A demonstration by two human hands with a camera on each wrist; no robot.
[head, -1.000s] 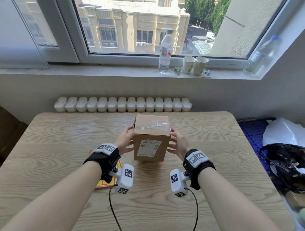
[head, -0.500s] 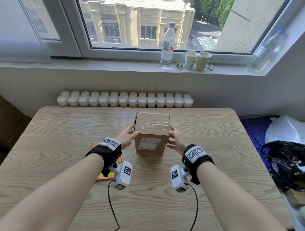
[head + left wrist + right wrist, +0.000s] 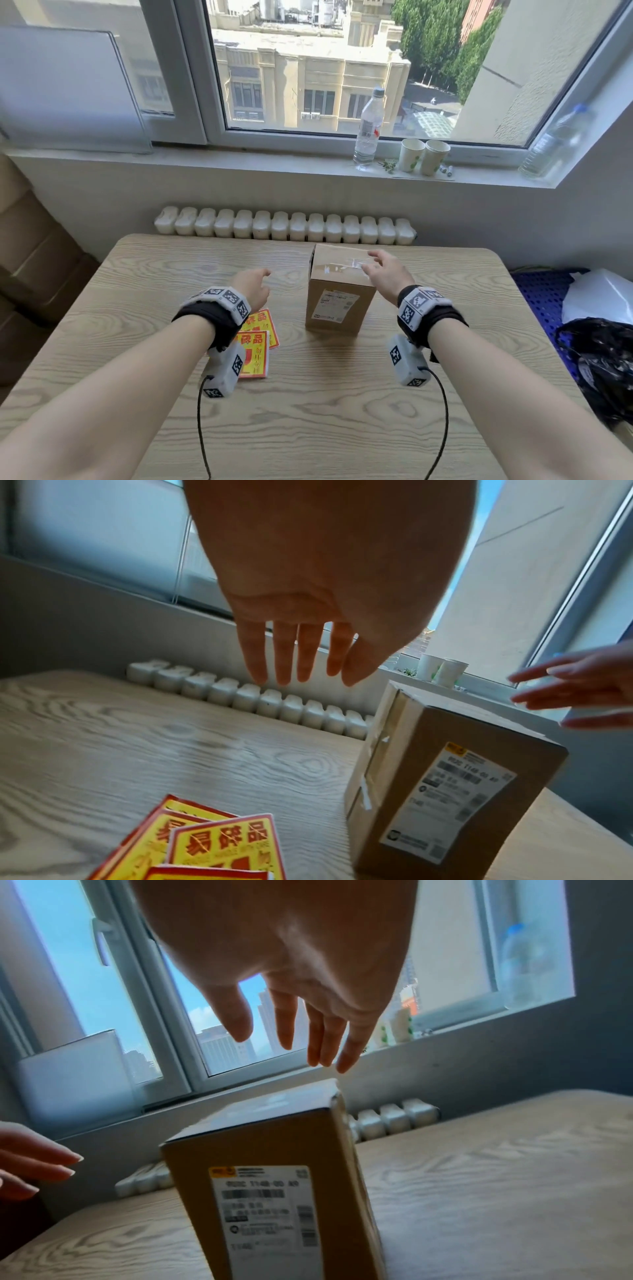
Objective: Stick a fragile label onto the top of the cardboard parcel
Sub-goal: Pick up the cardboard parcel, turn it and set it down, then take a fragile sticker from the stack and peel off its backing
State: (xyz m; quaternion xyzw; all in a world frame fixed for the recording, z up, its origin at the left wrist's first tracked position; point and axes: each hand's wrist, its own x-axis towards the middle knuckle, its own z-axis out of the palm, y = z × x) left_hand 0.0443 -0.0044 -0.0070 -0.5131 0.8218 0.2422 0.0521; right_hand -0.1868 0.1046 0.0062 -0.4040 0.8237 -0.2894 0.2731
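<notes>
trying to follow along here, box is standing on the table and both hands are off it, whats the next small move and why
Probably the left hand drops back to pick one of the fragile labels. Both hands are open and hold nothing, the cardboard parcel stands upright, and the labels lie just beneath that wrist.

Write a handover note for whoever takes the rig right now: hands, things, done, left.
Left hand: open, holding nothing, in the air left of the parcel.
Right hand: open, fingers spread by the parcel's top right edge; contact unclear.
Parcel: upright on the table, top bare but for tape.
Labels: loose stack on the table, under the left wrist.
Done: parcel placed.
Left: pick a label, peel, stick on top.
</notes>
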